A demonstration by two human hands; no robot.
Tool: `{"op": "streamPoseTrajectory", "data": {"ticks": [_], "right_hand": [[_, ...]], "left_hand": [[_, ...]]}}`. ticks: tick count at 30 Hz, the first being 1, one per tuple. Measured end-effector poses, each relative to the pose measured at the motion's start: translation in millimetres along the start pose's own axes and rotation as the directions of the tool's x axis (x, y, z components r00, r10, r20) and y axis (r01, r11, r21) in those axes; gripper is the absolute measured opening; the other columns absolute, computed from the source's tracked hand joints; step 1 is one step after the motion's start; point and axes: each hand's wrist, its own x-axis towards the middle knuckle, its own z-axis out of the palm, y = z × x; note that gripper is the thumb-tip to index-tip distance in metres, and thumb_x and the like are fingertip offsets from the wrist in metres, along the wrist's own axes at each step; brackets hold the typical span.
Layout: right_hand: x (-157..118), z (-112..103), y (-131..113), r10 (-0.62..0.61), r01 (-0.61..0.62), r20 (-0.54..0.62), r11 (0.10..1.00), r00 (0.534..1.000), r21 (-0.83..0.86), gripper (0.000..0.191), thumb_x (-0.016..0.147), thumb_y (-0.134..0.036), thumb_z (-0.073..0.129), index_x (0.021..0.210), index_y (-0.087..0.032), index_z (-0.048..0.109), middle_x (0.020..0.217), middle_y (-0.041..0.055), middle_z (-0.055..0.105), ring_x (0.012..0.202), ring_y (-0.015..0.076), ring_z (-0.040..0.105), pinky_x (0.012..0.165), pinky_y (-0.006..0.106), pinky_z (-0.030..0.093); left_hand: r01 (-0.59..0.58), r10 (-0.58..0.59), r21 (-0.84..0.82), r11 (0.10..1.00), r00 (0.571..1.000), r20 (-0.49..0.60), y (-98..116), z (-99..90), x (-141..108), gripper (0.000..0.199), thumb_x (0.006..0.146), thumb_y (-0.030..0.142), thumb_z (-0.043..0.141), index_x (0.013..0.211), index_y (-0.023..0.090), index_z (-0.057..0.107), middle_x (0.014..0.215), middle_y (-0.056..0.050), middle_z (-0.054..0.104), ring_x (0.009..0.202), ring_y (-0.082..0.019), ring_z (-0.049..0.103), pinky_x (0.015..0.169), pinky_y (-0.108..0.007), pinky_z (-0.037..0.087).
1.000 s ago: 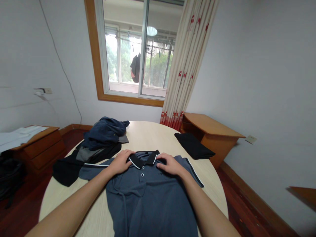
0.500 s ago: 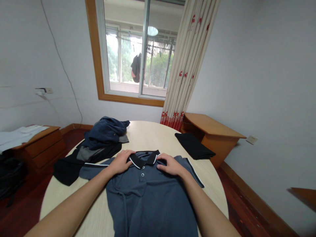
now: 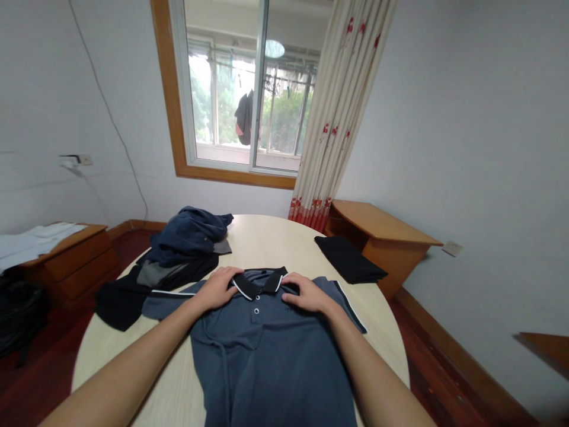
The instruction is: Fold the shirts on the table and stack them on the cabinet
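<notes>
A dark grey-blue polo shirt lies front side up, its hem running out of the bottom of the view. Its black collar has white edging and is folded down above two pale buttons. My left hand rests on the shirt's shoulder, fingertips touching the collar's left side, thumb apart from the fingers. On the opposite side, my right hand lies by the collar's right point, with a gap between thumb and forefinger. Both short sleeves spread outward, the left one partly under my forearm.
The shirt lies on a round pale table. At its left is a heap of dark clothes; at its right edge lies a folded black garment. Beyond stand a wooden desk, a curtain and a drawer unit.
My hands stay at the collar with almost no movement. The whole view has shifted slightly, so things appear a little higher.
</notes>
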Motion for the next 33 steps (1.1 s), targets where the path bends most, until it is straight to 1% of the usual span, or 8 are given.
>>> {"op": "streamPoseTrajectory", "data": {"ticks": [8,13,16,20,23,27,31,33], "right_hand": [[1.0,0.8,-0.9,0.012,-0.012,-0.005,1.0,1.0,0.006,0.031,0.08,-0.028,0.072,0.11,-0.021,0.069,0.115,0.0094,0.067,0.109,0.0239,0.063,0.102,0.042,0.046],[0.9,1.0,-1.0,0.009,-0.009,-0.006,1.0,1.0,0.002,0.031,0.08,-0.027,0.072,0.11,-0.021,0.07,0.115,0.0086,0.068,0.108,0.0234,0.063,0.102,0.041,0.046],[1.2,1.7,-1.9,0.008,-0.008,-0.016,1.0,1.0,-0.014,0.03,0.08,-0.027,0.071,0.11,-0.02,0.069,0.115,0.0098,0.067,0.107,0.0235,0.064,0.101,0.041,0.047],[2.7,4.4,-5.6,0.025,-0.028,-0.055,0.998,0.998,-0.055,0.026,0.081,-0.024,0.07,0.107,-0.02,0.07,0.112,0.0095,0.068,0.104,0.0231,0.064,0.099,0.04,0.047],[4.5,7.5,-7.1,0.024,-0.03,-0.071,0.996,0.997,-0.08,0.024,0.081,-0.021,0.069,0.104,-0.02,0.071,0.111,0.0098,0.069,0.104,0.0231,0.064,0.099,0.041,0.047],[6.2,12.0,-3.6,0.047,-0.056,-0.076,0.99,0.996,-0.131,0.025,0.081,-0.023,0.069,0.105,-0.019,0.072,0.119,0.0125,0.068,0.111,0.0258,0.062,0.102,0.043,0.045],[6.6,14.5,1.0,0.061,-0.072,-0.075,0.985,0.995,-0.158,0.026,0.083,-0.027,0.068,0.108,-0.022,0.073,0.128,0.011,0.065,0.119,0.0264,0.059,0.106,0.043,0.042],[6.4,14.9,2.0,0.068,-0.079,-0.075,0.983,0.995,-0.164,0.026,0.083,-0.028,0.069,0.108,-0.023,0.073,0.131,0.0098,0.064,0.121,0.0264,0.058,0.107,0.043,0.041]], "left_hand": [[-0.01,0.01,-0.018,1.0,1.0,-0.005,-2.1,-0.3,0.4,0.04,0.083,0.03,0.059,0.122,0.019,0.064,0.122,-0.012,0.068,0.112,-0.03,0.06,0.102,-0.045,0.044],[-0.014,0.014,-0.011,1.0,1.0,-0.002,-1.5,0.0,0.4,0.04,0.084,0.029,0.059,0.122,0.018,0.064,0.122,-0.013,0.067,0.112,-0.03,0.06,0.102,-0.045,0.044],[-0.015,0.015,-0.008,1.0,1.0,-0.01,-1.8,0.8,0.1,0.039,0.084,0.028,0.058,0.121,0.017,0.064,0.122,-0.013,0.067,0.111,-0.03,0.06,0.102,-0.045,0.044],[-0.03,0.029,-0.029,0.999,0.999,-0.025,-3.1,2.2,-0.7,0.039,0.08,0.032,0.065,0.117,0.019,0.065,0.125,-0.012,0.066,0.113,-0.029,0.06,0.102,-0.043,0.045],[-0.008,0.007,-0.029,1.0,1.0,-0.02,-1.9,1.9,-1.1,0.045,0.075,0.04,0.072,0.115,0.02,0.065,0.129,-0.013,0.064,0.116,-0.032,0.059,0.103,-0.045,0.044],[0.014,-0.014,-0.057,0.998,1.0,0.001,4.8,-2.2,-1.5,0.045,0.075,0.047,0.073,0.11,0.021,0.066,0.125,-0.012,0.067,0.113,-0.032,0.061,0.101,-0.044,0.045],[-0.006,0.009,-0.096,0.995,0.999,0.031,13.1,-7.8,-2.2,0.052,0.07,0.052,0.076,0.109,0.02,0.064,0.125,-0.013,0.066,0.114,-0.033,0.061,0.101,-0.044,0.045],[-0.011,0.015,-0.122,0.993,0.999,0.03,15.8,-9.5,-2.3,0.044,0.074,0.05,0.073,0.105,0.02,0.063,0.126,-0.013,0.066,0.114,-0.031,0.061,0.101,-0.042,0.045]]}}
